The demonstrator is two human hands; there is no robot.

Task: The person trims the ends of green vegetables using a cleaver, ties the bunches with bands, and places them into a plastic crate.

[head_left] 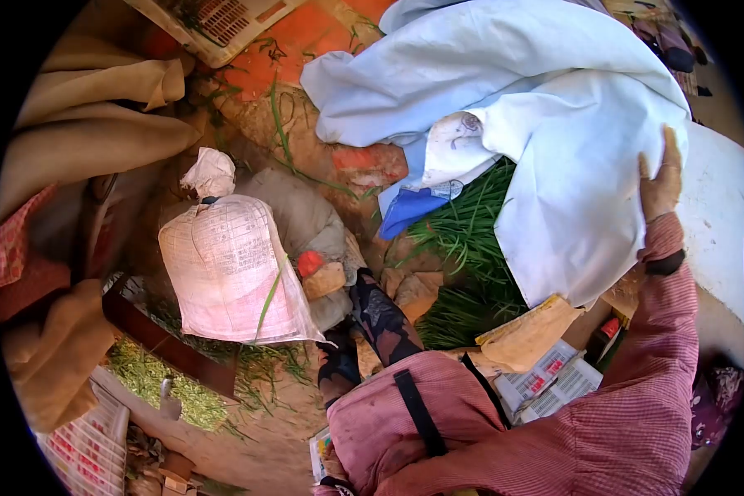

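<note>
My right hand reaches out at the right, against the edge of a large light-blue cloth. Its thumb stands apart from the stretched fingers. Beneath the cloth's lower edge lies a heap of long green leaves. My left hand shows only in part at the bottom edge, beside a small printed packet; its fingers are mostly hidden. A pink apron or garment with a black strap covers my lap.
A tied, filled white sack stands left of centre. Brown sacking hangs at far left, with chopped greens below. A plastic crate lies at the top. Printed cartons sit near my right arm.
</note>
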